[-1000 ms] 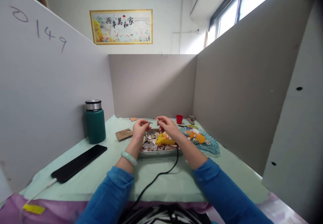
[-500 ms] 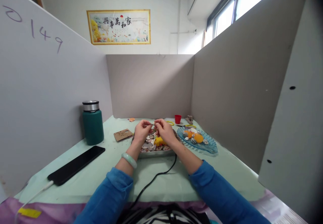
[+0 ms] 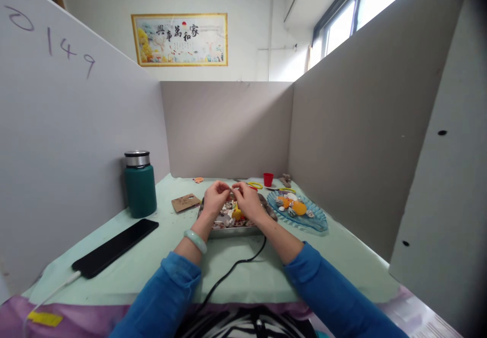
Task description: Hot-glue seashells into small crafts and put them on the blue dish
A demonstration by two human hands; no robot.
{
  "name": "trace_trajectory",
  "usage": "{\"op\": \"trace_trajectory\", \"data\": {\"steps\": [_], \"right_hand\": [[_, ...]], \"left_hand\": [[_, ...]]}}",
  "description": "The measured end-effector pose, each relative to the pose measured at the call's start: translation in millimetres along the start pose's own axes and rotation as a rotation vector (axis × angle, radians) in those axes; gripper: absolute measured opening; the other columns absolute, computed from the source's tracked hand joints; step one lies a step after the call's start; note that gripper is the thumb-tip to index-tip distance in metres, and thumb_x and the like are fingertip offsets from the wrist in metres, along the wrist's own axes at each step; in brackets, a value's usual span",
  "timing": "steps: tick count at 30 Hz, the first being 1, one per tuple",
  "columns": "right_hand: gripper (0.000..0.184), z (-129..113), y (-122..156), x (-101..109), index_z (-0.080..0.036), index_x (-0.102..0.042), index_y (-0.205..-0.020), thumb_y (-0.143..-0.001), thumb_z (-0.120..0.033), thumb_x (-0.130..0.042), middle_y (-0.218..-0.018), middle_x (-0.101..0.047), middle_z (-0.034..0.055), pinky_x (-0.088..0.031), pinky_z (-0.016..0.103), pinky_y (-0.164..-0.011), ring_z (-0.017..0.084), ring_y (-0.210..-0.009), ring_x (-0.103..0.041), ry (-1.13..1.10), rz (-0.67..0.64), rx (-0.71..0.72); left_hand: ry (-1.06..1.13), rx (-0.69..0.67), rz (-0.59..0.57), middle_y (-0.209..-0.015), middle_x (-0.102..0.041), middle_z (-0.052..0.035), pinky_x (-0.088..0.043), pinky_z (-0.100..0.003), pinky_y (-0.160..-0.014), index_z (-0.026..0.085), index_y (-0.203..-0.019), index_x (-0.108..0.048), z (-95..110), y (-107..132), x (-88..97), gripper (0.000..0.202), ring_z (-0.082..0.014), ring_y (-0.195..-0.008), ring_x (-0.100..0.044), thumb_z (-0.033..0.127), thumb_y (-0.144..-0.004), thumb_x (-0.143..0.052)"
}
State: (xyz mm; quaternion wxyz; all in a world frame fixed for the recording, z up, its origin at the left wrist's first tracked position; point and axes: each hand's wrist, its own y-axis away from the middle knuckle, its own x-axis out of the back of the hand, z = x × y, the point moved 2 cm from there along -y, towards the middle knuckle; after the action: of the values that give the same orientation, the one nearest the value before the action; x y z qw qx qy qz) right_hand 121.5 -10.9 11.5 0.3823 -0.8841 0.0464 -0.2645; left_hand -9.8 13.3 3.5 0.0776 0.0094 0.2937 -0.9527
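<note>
Left hand point(image 3: 215, 198), right hand point(image 3: 247, 202): fingertips narrowly pinched, frame centre; anything held cannot be told | small pale-and-brown shells point(image 3: 227, 219): contained in rectangular silver metal tray point(image 3: 238, 232), lower centre

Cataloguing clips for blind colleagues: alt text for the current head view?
Bare left hand and right hand hover close together over a metal tray of shells; anything pinched is indiscernible. A blue dish sits right, a green bottle and black phone left.
</note>
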Motion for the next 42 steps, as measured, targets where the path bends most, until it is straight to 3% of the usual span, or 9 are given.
{"op": "trace_trajectory", "data": {"steps": [7,16,31,38,42], "right_hand": [[0.023,-1,0,1,-0.017,-0.06,-0.098,-0.086,-0.027,-0.044,-0.073,-0.065,0.0023,-0.042,0.024,-0.066,0.015,-0.068,-0.059,0.004,-0.013,-0.028],[0.022,0,0,2,-0.017,-0.06,-0.097,-0.086,-0.026,-0.043,-0.072,-0.064,0.0018,-0.042,0.025,-0.067,0.015,-0.068,-0.058,-0.001,-0.023,-0.047],[0.021,4,1,-3,-0.018,-0.059,-0.097,-0.086,-0.026,-0.043,-0.063,-0.061,-0.0007,-0.041,0.024,-0.059,0.014,-0.058,-0.056,-0.069,-0.037,-0.049],[0.029,7,-3,9,-0.019,-0.057,-0.106,-0.088,-0.035,-0.041,-0.062,-0.062,-0.0013,-0.042,0.025,-0.058,0.013,-0.054,-0.056,-0.139,0.04,-0.089],[0.021,15,-5,10,-0.019,-0.062,-0.092,-0.083,-0.033,-0.048,-0.069,-0.064,-0.0001,-0.043,0.024,-0.059,0.013,-0.057,-0.056,-0.107,0.023,-0.088]], "left_hand": [[-0.06,-0.015,-0.015,-0.056,-0.057,0.0027,-0.045,-0.022,-0.051,0.018,-0.064,-0.056,6,3,0.1,0.007,-0.0112,-0.049,-0.054,0.015,-0.058,-0.06],[-0.06,-0.023,-0.013,-0.056,-0.059,0.0021,-0.045,-0.022,-0.051,0.019,-0.064,-0.058,-5,-2,1.3,0.007,-0.0119,-0.052,-0.056,0.017,-0.059,-0.062],[-0.142,-0.044,-0.046,-0.057,-0.058,0.0028,-0.046,-0.023,-0.052,0.017,-0.066,-0.057,-4,-1,1.1,0.005,-0.0118,-0.051,-0.057,0.018,-0.061,-0.059],[0.229,0.192,0.067,-0.061,-0.059,0.0029,-0.048,-0.025,-0.054,0.015,-0.073,-0.053,7,1,7.8,0.028,-0.0103,-0.048,-0.056,0.022,-0.055,-0.072],[0.395,0.343,-0.03,-0.064,-0.06,0.0013,-0.049,-0.025,-0.058,0.013,-0.073,-0.054,9,4,7.3,0.033,-0.0095,-0.05,-0.057,0.018,-0.05,-0.078]]}}
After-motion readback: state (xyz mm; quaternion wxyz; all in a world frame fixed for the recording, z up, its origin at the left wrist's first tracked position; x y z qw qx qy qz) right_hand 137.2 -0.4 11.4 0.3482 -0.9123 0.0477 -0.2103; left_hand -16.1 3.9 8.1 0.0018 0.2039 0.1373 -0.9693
